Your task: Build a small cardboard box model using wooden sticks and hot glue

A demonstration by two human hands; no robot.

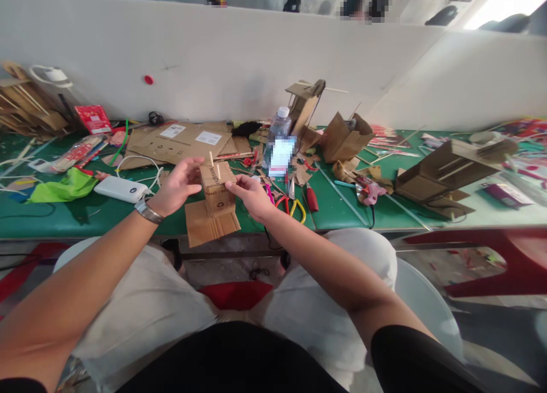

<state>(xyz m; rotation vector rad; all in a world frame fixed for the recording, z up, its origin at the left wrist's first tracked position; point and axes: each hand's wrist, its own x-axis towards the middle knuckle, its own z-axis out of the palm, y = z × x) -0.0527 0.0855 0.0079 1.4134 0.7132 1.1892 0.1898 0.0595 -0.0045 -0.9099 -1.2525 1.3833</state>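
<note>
A small cardboard box structure [219,199] stands on the green table near its front edge, with a flat corrugated flap [212,228] jutting out over the edge. Two short wooden sticks [211,158] poke up from its top. My left hand [182,183], with a metal-banded watch on the wrist, is beside the box's left side, fingers apart and curved. On the other side, my right hand [252,195] pinches the upper right edge of the box between thumb and fingers.
Right of the box lie pliers [298,211] and a red-handled tool [311,198]. Behind them stand a plastic bottle [280,131] and a lit phone [282,155]. A white power bank [121,188] lies left, flat cardboard [177,142] behind. Another cardboard structure [444,171] stands right.
</note>
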